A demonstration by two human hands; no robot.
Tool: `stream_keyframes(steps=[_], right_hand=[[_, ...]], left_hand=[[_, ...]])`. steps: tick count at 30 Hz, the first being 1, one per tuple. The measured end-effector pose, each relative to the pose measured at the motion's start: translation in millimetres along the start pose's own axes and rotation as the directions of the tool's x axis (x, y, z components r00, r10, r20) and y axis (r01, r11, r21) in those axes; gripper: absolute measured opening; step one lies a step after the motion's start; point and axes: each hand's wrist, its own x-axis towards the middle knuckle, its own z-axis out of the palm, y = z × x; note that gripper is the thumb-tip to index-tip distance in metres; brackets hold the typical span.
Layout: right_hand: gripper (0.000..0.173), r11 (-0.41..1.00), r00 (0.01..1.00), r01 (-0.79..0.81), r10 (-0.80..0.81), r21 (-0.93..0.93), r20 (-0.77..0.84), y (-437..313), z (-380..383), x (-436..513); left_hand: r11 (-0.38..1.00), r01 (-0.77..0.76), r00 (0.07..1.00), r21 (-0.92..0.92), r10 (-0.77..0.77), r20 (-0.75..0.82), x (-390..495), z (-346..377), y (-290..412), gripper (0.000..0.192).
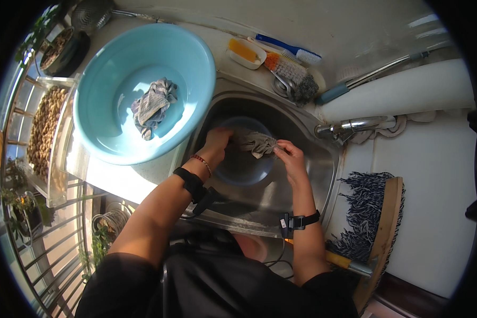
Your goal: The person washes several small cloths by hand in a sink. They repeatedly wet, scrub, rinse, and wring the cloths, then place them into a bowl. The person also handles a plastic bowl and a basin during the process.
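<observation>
A wet-looking grey cloth (259, 144) stretches between my two hands over the steel sink (310, 167). My left hand (219, 140) grips its left end, with the fingertips partly hidden in shadow. At the cloth's right end, my right hand (290, 157) pinches the fabric between thumb and fingers. Below them a round translucent basin (246, 177) rests in the sink. To the left stands a large light-blue plastic basin (103, 99), where a crumpled patterned grey cloth (154, 105) lies on the bottom.
Behind the sink are a soap dish (244, 55) with yellow soap, a blue-handled brush (290, 45) and a scourer (305, 89). The chrome faucet (353, 126) juts in from the right. A mop head (361, 214) leans at right; a tray of nuts (45, 127) sits left.
</observation>
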Motion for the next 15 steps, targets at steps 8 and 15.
stream_keyframes(steps=[8,15], right_hand=[[0.006,0.959,0.964,0.202,-0.231,-0.201,-0.135,-35.4,6.7,-20.4],[0.013,0.937,0.991,0.133,-0.131,0.323,-0.027,-98.6,4.2,-50.2]], left_hand=[[0.994,-0.042,0.999,-0.104,0.039,-0.030,-19.6,5.5,-2.5,0.026],[0.969,-0.197,0.979,0.151,0.204,-0.029,-40.0,27.2,21.6,0.036]])
